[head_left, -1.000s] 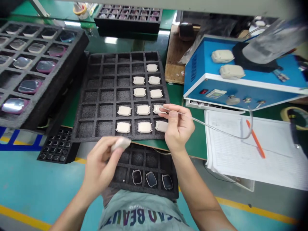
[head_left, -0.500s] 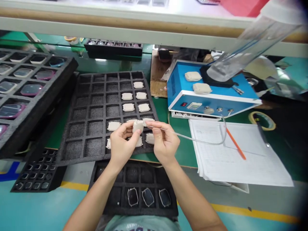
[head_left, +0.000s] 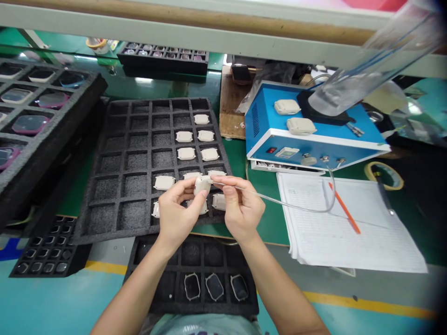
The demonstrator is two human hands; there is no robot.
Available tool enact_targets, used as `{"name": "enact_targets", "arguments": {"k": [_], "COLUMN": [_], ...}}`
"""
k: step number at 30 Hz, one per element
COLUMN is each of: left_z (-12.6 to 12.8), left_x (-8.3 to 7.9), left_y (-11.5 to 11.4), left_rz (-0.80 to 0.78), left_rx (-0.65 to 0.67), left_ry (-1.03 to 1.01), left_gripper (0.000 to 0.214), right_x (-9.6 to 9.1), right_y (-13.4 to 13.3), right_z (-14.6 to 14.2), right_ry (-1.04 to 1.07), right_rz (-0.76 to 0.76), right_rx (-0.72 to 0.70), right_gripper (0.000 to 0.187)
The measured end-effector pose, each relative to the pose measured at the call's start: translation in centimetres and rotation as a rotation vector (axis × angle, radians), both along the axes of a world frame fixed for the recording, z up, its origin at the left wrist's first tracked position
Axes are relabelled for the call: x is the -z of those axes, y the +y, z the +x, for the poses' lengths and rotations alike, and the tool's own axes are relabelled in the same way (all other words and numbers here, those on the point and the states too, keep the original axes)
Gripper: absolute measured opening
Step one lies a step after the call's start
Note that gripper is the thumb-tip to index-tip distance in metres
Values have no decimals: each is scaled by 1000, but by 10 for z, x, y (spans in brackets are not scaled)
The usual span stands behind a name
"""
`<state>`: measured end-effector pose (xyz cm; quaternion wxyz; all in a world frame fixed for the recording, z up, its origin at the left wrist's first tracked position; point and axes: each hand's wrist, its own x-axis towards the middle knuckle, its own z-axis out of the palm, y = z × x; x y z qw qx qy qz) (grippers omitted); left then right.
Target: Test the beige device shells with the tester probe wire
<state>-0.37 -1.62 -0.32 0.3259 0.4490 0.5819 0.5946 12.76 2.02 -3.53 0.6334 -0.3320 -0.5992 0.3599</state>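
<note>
Above the tray's (head_left: 134,216) near-right corner, the left hand (head_left: 179,210) grips a case (head_left: 201,185), seemingly steadying it for the tube (head_left: 289,205) the right hand (head_left: 243,208) pinches.

Pale green fabric shirt (head_left: 216,322): small white lettering, apparently "AWAY"; larger dark characters below, cut off, illegible. Stacked white paper sheets (head_left: 314,242): fine printed rows, too small to read. Blue-and-white box-shaped metal machine (head_left: 307,145): pale rectangular front panel (head_left: 287,152), markings illegible.

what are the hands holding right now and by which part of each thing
The left hand holds a pale watch case by its lower left part; the right hand pinches a clear tube near its tip, beside the case.
</note>
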Motion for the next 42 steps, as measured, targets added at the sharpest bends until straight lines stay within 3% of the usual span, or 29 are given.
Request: {"name": "enact_targets", "arguments": {"k": [42], "left_z": [-5], "left_x": [0], "left_y": [3], "left_rz": [31], "left_rx": [-3], "left_ry": [72], "left_gripper": [27], "right_x": [-7], "right_y": [9], "right_z": [-7], "right_ry": [53], "right_rz": [23], "right_rx": [-48], "right_gripper": [16]}}
